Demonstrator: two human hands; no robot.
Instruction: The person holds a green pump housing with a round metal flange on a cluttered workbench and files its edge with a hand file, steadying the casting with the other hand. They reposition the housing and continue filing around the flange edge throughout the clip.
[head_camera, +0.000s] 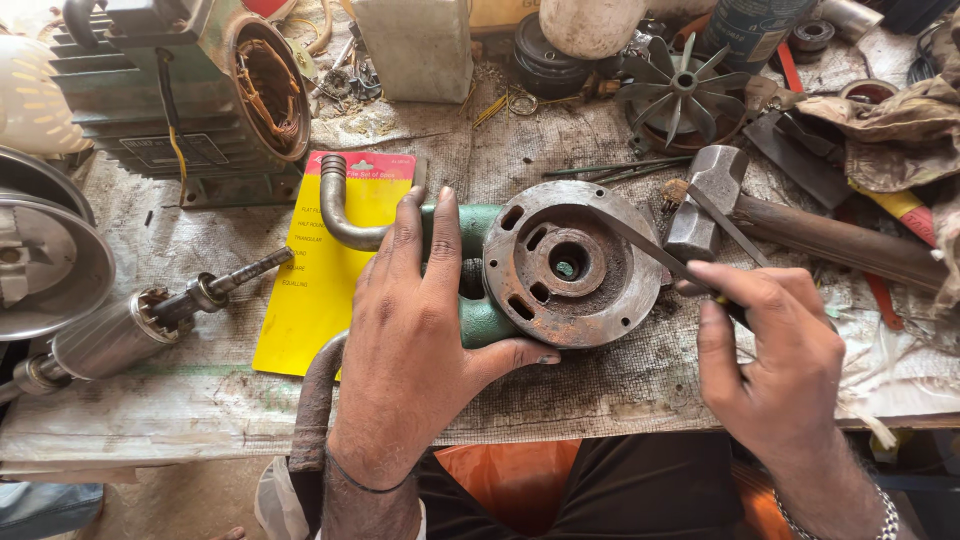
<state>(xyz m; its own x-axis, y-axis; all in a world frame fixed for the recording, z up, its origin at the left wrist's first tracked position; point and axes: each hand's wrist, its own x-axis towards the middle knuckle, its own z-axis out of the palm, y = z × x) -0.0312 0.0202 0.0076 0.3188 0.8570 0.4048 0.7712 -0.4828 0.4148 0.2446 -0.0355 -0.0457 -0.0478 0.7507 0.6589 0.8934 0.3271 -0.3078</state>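
The green pump housing (480, 275) lies mid-tabletop (600, 385), its rusty round face (570, 262) upward. The left hand (420, 340) presses flat over its body, fingers spread. The right hand (775, 360) pinches a thin file (640, 240) (tip on the face). A hammer (770, 215) rests just behind.

Left hand (415, 340): laid flat over green pump body (480, 265), thumb under rusty round flange (570, 262).
Right hand (775, 355): gripping thin metal file (640, 243), tip on flange face.
Hammer (760, 215): right, just beyond file.
Motor stator (190, 85): far left.
Rotor shaft (150, 325): near left.
Yellow card (325, 275): under bent pipe (340, 215).
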